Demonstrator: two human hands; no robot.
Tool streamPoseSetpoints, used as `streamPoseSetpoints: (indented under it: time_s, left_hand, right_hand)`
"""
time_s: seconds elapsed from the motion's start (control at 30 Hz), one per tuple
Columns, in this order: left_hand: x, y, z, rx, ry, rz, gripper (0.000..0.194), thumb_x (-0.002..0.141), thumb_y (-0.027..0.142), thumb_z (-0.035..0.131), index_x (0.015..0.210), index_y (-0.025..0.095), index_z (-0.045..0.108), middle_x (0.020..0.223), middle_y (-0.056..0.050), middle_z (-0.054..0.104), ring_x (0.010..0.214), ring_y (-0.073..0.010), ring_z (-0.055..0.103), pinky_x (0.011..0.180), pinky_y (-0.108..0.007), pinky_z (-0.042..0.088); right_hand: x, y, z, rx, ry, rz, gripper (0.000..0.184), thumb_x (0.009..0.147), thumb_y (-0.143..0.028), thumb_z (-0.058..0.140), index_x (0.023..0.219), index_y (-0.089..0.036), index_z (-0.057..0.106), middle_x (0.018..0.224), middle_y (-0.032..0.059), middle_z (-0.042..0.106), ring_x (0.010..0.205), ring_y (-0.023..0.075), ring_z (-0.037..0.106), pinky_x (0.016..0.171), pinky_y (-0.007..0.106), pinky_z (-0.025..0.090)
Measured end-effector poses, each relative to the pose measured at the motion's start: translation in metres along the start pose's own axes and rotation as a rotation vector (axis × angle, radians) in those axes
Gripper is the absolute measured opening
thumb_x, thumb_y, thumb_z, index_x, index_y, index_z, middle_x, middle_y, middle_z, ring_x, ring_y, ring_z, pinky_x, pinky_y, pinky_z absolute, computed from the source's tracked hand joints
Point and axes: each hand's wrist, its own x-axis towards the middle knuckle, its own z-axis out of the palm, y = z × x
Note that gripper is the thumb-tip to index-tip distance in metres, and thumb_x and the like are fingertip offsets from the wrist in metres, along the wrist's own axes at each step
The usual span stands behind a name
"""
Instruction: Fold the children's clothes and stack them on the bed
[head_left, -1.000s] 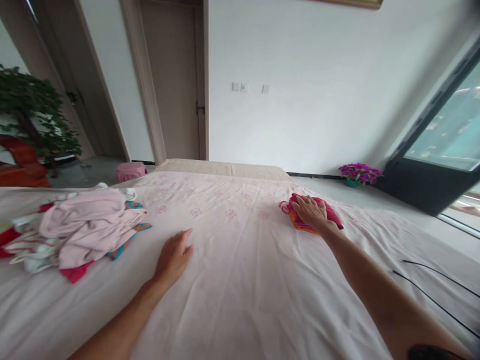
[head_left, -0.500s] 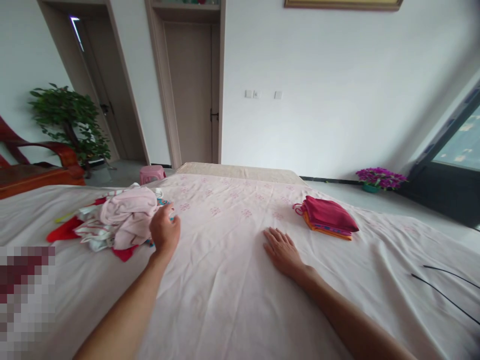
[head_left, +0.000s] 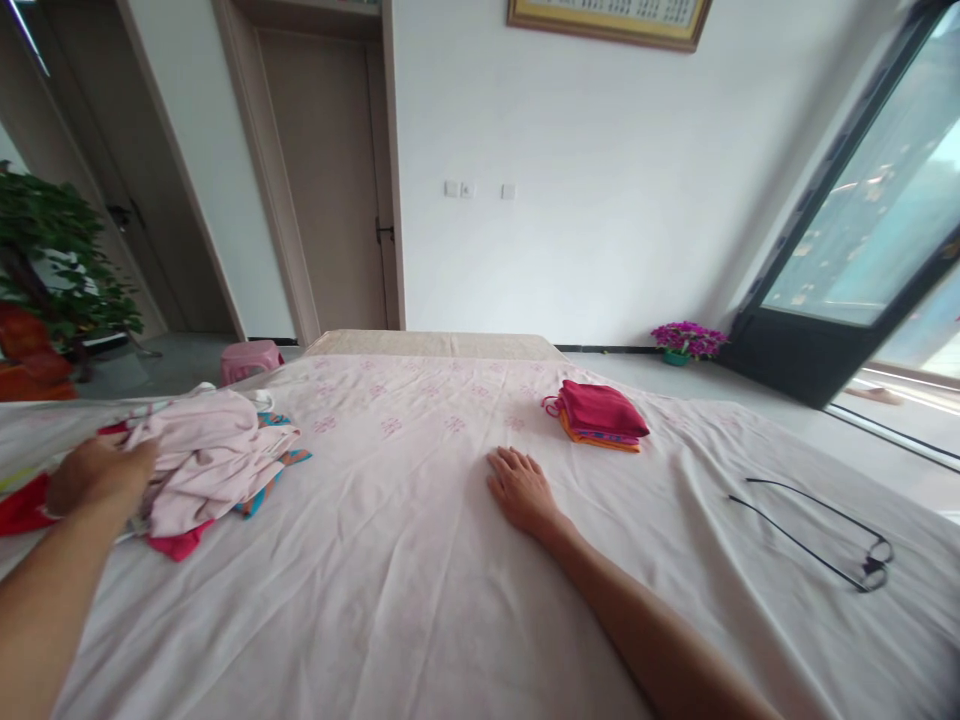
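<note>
At the left edge, my left hand (head_left: pixel 101 472) is closed at a heap of loose clothes, its thumb against a pale pink garment (head_left: pixel 202 450). The other fingers are partly hidden. Red cloth (head_left: pixel 26 508) and a blue-and-orange striped piece (head_left: pixel 270 490) stick out from under the pink one. My right hand (head_left: pixel 523 490) rests palm down on the pale bedsheet (head_left: pixel 420 600), fingers stretched out and holding nothing. Beyond it, to the right, lies a neat stack of folded clothes with a dark red piece (head_left: pixel 602 408) on top and orange cloth (head_left: pixel 600 444) at the bottom.
Black-framed glasses (head_left: pixel 874 565) lie on the sheet at the right. Past the far edge stand a pink stool (head_left: pixel 251 360), a leafy plant (head_left: pixel 52 250) and a pot of purple flowers (head_left: pixel 688 340). A glass door (head_left: pixel 847 230) is at the far right.
My left hand has moved from the right side of the heap to its left, and the pink garment has shifted. The view has turned right, bringing the glasses in. My right hand stays flat.
</note>
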Motion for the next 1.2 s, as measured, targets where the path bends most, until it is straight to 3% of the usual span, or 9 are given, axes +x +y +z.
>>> streamPoseSetpoints:
  time_s: [0.1, 0.27, 0.3, 0.43, 0.53, 0.63, 0.77, 1.0, 1.2]
  left_hand:
    - [0.002, 0.023, -0.004, 0.048, 0.102, -0.206, 0.041, 0.074, 0.049, 0.052, 0.097, 0.017, 0.065, 0.089, -0.011, 0.066, 0.104, -0.0416, 0.061, 0.079, -0.056, 0.052]
    - [-0.061, 0.123, -0.005, -0.462, 0.133, 0.186, 0.049, 0.083, 0.051, 0.049, 0.114, 0.016, 0.065, 0.102, -0.007, 0.07, 0.1, -0.0283, 0.063, 0.086, -0.041, 0.05]
    - [-0.082, 0.145, -0.003, -0.559, 0.067, 0.267, 0.048, 0.083, 0.051, 0.052, 0.114, 0.017, 0.066, 0.104, -0.006, 0.07, 0.099, -0.0258, 0.063, 0.086, -0.039, 0.05]
    - [-0.161, 0.199, 0.015, -0.707, -0.511, 0.573, 0.045, 0.083, 0.052, 0.056, 0.111, 0.018, 0.066, 0.099, -0.005, 0.073, 0.086, -0.0194, 0.067, 0.076, -0.03, 0.053]
    - [-0.193, 0.197, 0.042, -0.602, -0.605, 0.673, 0.036, 0.086, 0.045, 0.055, 0.108, 0.02, 0.068, 0.103, -0.005, 0.073, 0.093, -0.0193, 0.067, 0.084, -0.03, 0.052]
    - [-0.2, 0.173, 0.074, -0.458, -0.524, 0.632, 0.032, 0.088, 0.038, 0.05, 0.108, 0.02, 0.068, 0.111, -0.006, 0.072, 0.103, -0.0205, 0.066, 0.092, -0.031, 0.05]
    - [-0.194, 0.138, 0.103, -0.195, -0.361, 0.638, 0.04, 0.091, 0.038, 0.045, 0.121, 0.018, 0.063, 0.123, -0.011, 0.066, 0.116, -0.025, 0.06, 0.1, -0.038, 0.044]
    - [-0.194, 0.125, 0.116, -0.12, -0.338, 0.689, 0.042, 0.089, 0.036, 0.05, 0.127, 0.019, 0.058, 0.127, -0.01, 0.065, 0.118, -0.0244, 0.059, 0.1, -0.035, 0.043]
    - [-0.195, 0.128, 0.113, -0.148, -0.325, 0.651, 0.036, 0.086, 0.028, 0.049, 0.119, 0.02, 0.061, 0.121, -0.009, 0.066, 0.113, -0.0233, 0.06, 0.097, -0.034, 0.045]
  right_hand:
    - [0.0, 0.0, -0.001, 0.01, 0.003, -0.002, 0.046, 0.097, -0.038, 0.04, 0.14, -0.023, 0.05, 0.149, 0.0085, 0.045, 0.141, 0.0241, 0.032, 0.116, 0.042, 0.021]
    - [0.0, 0.003, -0.001, 0.043, 0.015, -0.012, 0.045, 0.097, -0.037, 0.042, 0.139, -0.024, 0.051, 0.148, 0.008, 0.047, 0.141, 0.0236, 0.034, 0.116, 0.042, 0.022]
    - [0.0, 0.004, -0.001, 0.059, 0.013, -0.017, 0.045, 0.097, -0.037, 0.042, 0.139, -0.024, 0.052, 0.148, 0.0078, 0.047, 0.141, 0.0237, 0.034, 0.116, 0.042, 0.022]
    - [0.004, 0.016, 0.002, 0.209, 0.042, 0.012, 0.044, 0.095, -0.033, 0.043, 0.136, -0.021, 0.054, 0.143, 0.0093, 0.053, 0.136, 0.0242, 0.042, 0.114, 0.041, 0.028]
    - [0.007, 0.028, 0.004, 0.414, 0.131, 0.109, 0.043, 0.096, -0.031, 0.037, 0.132, -0.02, 0.057, 0.132, 0.0105, 0.061, 0.124, 0.0228, 0.054, 0.108, 0.038, 0.039]
    - [0.009, 0.035, 0.007, 0.598, 0.205, 0.14, 0.042, 0.097, -0.036, 0.035, 0.13, -0.023, 0.059, 0.127, 0.008, 0.065, 0.119, 0.022, 0.059, 0.105, 0.038, 0.043]
    - [0.008, 0.034, 0.006, 0.629, 0.171, 0.07, 0.043, 0.097, -0.043, 0.039, 0.128, -0.023, 0.06, 0.127, 0.0072, 0.065, 0.117, 0.0224, 0.06, 0.103, 0.037, 0.044]
    - [0.006, 0.023, -0.005, 0.372, 0.091, -0.112, 0.035, 0.098, -0.035, 0.04, 0.117, -0.022, 0.068, 0.116, 0.0063, 0.07, 0.109, 0.0205, 0.061, 0.099, 0.032, 0.042]
    - [0.006, 0.021, -0.005, 0.33, 0.083, -0.131, 0.036, 0.101, -0.034, 0.037, 0.11, -0.024, 0.071, 0.121, 0.0043, 0.068, 0.112, 0.0185, 0.059, 0.1, 0.031, 0.04]
